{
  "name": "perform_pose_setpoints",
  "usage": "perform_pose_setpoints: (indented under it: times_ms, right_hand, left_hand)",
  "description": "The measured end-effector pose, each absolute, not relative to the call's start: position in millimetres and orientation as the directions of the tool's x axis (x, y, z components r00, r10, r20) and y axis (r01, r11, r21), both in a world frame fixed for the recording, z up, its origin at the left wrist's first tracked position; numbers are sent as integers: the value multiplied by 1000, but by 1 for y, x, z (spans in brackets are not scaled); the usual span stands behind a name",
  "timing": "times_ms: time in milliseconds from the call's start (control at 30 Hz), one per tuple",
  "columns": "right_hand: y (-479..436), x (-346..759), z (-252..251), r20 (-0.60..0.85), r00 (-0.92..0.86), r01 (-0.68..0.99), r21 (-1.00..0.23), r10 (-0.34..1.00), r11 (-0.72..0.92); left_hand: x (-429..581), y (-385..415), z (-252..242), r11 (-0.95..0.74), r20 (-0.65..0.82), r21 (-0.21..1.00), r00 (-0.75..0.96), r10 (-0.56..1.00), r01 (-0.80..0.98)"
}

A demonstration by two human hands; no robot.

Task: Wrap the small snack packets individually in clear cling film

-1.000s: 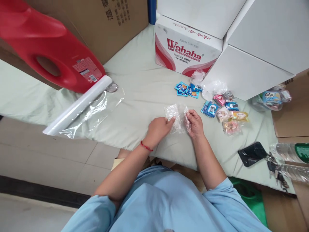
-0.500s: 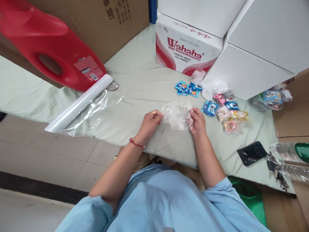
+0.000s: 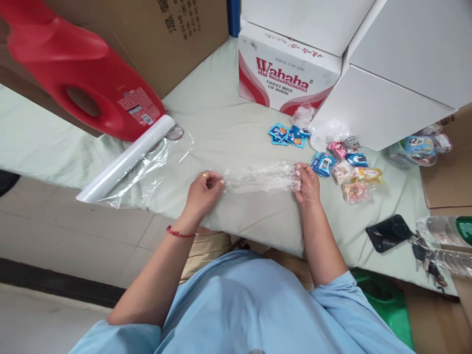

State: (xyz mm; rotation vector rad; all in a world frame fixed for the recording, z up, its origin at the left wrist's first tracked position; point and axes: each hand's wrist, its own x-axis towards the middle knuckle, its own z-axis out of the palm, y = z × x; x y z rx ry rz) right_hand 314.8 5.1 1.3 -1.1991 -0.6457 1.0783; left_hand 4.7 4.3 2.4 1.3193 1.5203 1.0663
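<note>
A clear plastic film [image 3: 260, 178] is stretched sideways above the green-covered table. My left hand [image 3: 206, 191] pinches its left end, and my right hand [image 3: 307, 183] grips the bunched right end. Just right of my right hand are several small wrapped snacks [image 3: 343, 171]. Blue snack packets [image 3: 286, 135] lie behind the film, beside crumpled clear plastic [image 3: 328, 132]. To the left, a roll of plastic film [image 3: 127, 160] rests against the red jug with its loose sheet spread on the cloth.
The big red jug [image 3: 84, 73] leans at the left before a cardboard box [image 3: 147, 34]. A Wahaha box [image 3: 287, 73] and white boxes stand behind. A black phone-like item [image 3: 389, 233], keys [image 3: 424, 255], clear bottles [image 3: 442, 231] and a tub of snacks [image 3: 418, 147] are at the right.
My left hand has moved left and slightly down, away from my right hand. The crumpled film between them is now drawn out into a long strip. My right hand has barely shifted.
</note>
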Motion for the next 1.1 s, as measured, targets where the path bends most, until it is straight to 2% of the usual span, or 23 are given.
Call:
perform_pose_setpoints:
  times_ms: [100,200,267,367,433,533,633,700,767,833,900,1000,1100]
  right_hand:
    - [3,313,6,-186,351,-366,-929,918,-48]
    - [0,310,11,-219,288,-404,-910,932,-89]
    - [-1,309,14,-220,256,-420,-902,941,-97]
    - [-2,309,16,-227,220,-454,-885,949,-106]
    - [-2,313,15,-235,196,-491,-864,952,-112]
    - [2,323,12,-264,155,-584,-802,952,-127]
    - [6,335,10,-308,104,-699,-699,946,-150]
    - [8,339,10,-323,105,-748,-649,940,-140]
    - [9,336,10,-321,177,-739,-667,930,-89]
    - [7,330,10,-291,278,-653,-757,915,-42]
    - [5,322,9,-258,318,-515,-855,912,-62]
    - [2,313,3,-248,267,-270,-947,931,-174]
    - [0,311,-5,-201,197,61,-974,960,-216]
  left_hand:
    - [11,3,13,-52,168,858,-182,969,512]
    - [30,6,34,-303,380,758,-13,925,578]
    - [47,13,46,-427,411,710,163,897,559]
    - [70,29,51,-485,341,714,354,871,505]
    - [78,39,47,-441,268,767,392,880,466]
    - [76,49,41,-272,165,888,296,941,371]
    - [65,52,37,-49,40,996,127,991,69]
    - [58,52,35,127,-118,980,62,991,-154]
    - [54,52,33,297,-297,923,38,954,-243]
    - [53,51,29,418,-424,877,24,905,-236]
    - [54,49,25,467,-473,856,27,881,-224]
    - [55,47,20,485,-483,844,68,873,-231]
    - [54,47,18,495,-487,830,97,868,-258]
